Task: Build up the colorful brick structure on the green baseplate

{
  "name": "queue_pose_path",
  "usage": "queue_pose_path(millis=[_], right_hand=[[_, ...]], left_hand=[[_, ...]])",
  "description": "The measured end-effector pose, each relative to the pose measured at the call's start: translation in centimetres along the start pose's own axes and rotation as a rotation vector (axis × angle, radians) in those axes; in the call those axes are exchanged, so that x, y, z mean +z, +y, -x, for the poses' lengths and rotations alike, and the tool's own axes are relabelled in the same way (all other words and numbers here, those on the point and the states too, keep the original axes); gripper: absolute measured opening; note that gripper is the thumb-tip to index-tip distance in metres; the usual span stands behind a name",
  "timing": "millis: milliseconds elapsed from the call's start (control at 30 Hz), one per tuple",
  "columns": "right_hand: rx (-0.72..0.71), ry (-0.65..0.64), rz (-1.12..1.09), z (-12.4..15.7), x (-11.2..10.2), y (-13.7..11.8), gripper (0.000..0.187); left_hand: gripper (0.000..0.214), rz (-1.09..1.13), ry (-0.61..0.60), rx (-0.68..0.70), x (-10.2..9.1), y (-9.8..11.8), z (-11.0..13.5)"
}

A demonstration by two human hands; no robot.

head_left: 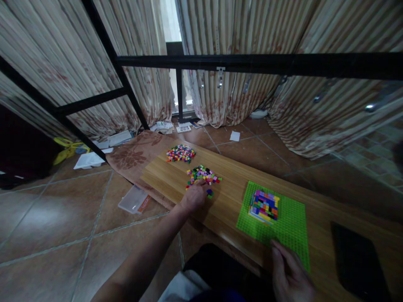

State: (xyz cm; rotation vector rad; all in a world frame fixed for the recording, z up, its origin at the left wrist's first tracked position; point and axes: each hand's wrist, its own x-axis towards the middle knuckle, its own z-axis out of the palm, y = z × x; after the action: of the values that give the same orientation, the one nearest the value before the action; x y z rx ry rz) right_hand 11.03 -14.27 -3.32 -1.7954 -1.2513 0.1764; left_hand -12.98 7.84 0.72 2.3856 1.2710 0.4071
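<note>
My left hand point(195, 196) reaches into the nearer pile of small coloured bricks point(201, 172), its fingers bent and pinched together at the pile's front edge. Whatever lies between those fingertips is too small to make out. Beside this hand sit a few loose blue and green bricks point(209, 193). A low block of stacked multicoloured bricks point(265, 205) stands on a green studded baseplate point(291, 218). At the baseplate's front edge is my right hand point(291, 272), thumb and forefinger tips close together; anything between them is hidden.
Farther left on the wooden bench point(229, 226) lies a second brick pile point(181, 153). A dark flat object point(359, 256) rests at the right. On the tiled floor are a clear plastic box point(134, 199) and papers point(90, 160). A black metal frame point(252, 63) stands before the curtains.
</note>
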Motion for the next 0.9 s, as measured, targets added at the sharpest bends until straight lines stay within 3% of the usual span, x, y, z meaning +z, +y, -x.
queue_pose_path(millis=[167,267,367,500,633,900], right_hand=[[-0.010,-0.005,-0.041,-0.5,0.3,-1.8,0.029],[-0.024,-0.049,-0.148,-1.7,0.7,-4.5,0.024],[0.026,-0.119,-0.269,-3.3,1.3,-7.5,0.027],[0.111,-0.210,-0.360,-4.9,1.7,-10.2,0.035],[0.188,-0.200,-0.453,-4.9,1.2,-10.5,0.023],[0.292,-0.240,-0.516,-4.0,0.1,-8.9,0.022]], left_hand=[[0.018,0.177,0.123,-0.083,-0.4,1.1,0.9],[0.017,0.426,0.137,-0.052,-0.5,4.0,2.1],[0.018,0.658,0.067,-0.007,-0.7,7.7,3.4],[0.019,0.695,0.021,0.084,-1.2,11.1,4.6],[0.022,0.631,-0.001,0.138,-1.2,12.3,5.2],[0.018,0.547,-0.105,0.073,0.2,13.5,5.3]])
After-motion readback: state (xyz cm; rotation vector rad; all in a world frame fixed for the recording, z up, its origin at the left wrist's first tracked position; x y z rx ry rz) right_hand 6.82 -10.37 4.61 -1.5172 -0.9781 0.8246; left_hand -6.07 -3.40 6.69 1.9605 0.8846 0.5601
